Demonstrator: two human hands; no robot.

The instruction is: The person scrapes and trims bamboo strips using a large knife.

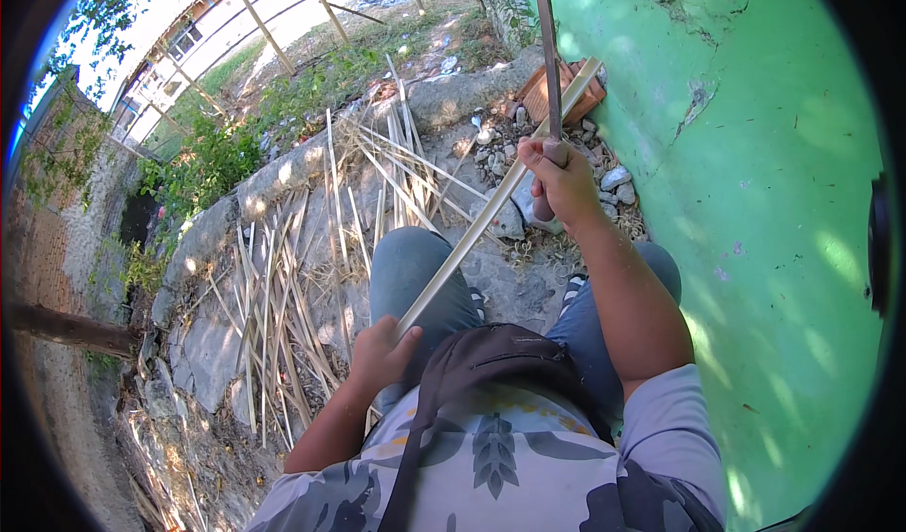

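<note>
My left hand point(381, 354) is closed around the near end of a long, pale split bamboo strip point(472, 234), beside my left knee. The strip slants up and away to the right, its far end near some reddish bricks. In my right hand point(570, 190) is a machete point(548, 50), gripped by its brown wooden handle. Its dark, narrow blade points up and away and crosses in front of the strip's far part. Whether blade and strip touch, I cannot tell.
Many pale bamboo strips point(274, 315) lie loose on the stone ground to the left. Reddish bricks point(540, 93) and stones point(615, 179) sit by the green wall point(755, 202) at my right. A low stone edge point(283, 175) runs beyond the strips. A dark bag point(514, 343) rests at my lap.
</note>
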